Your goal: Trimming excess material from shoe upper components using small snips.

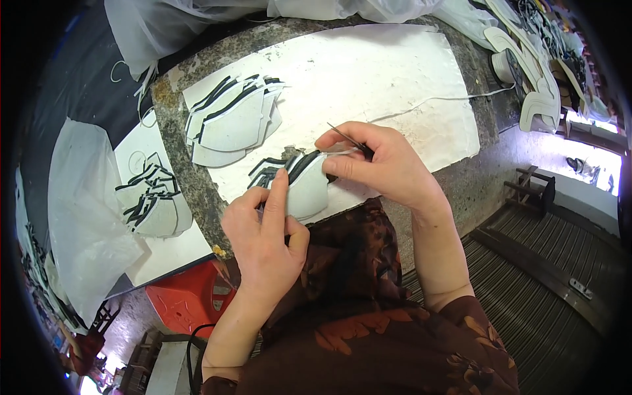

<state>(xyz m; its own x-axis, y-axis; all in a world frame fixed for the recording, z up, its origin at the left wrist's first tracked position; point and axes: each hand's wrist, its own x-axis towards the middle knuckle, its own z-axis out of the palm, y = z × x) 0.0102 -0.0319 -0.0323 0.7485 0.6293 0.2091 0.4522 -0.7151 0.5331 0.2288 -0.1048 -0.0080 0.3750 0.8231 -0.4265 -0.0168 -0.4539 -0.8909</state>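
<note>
two hands meet over a small fan of white, black-edged cut pieces (pixel 299 184) at the near edge of the stone worktable (pixel 197 184), where a white paper sheet (pixel 395 72) covers most of the top. your left hand (pixel 263 240) lies on the fan with its forefinger stretched flat along the top piece and the other fingers curled loosely, pinning the stack down rather than gripping it. your right hand (pixel 382 164) is closed in a pinch on a thin dark tool (pixel 345 137), whose slim tip juts up and to the left past your fingertips; its lower fingers touch the right end of the top piece. a larger fan of the same pieces (pixel 234 122) sits farther back on the sheet, well apart from both hands. a third pile (pixel 155 201) rests on a lower white board (pixel 168 253) to your left, beside a clear plastic bag (pixel 82 210).
</note>
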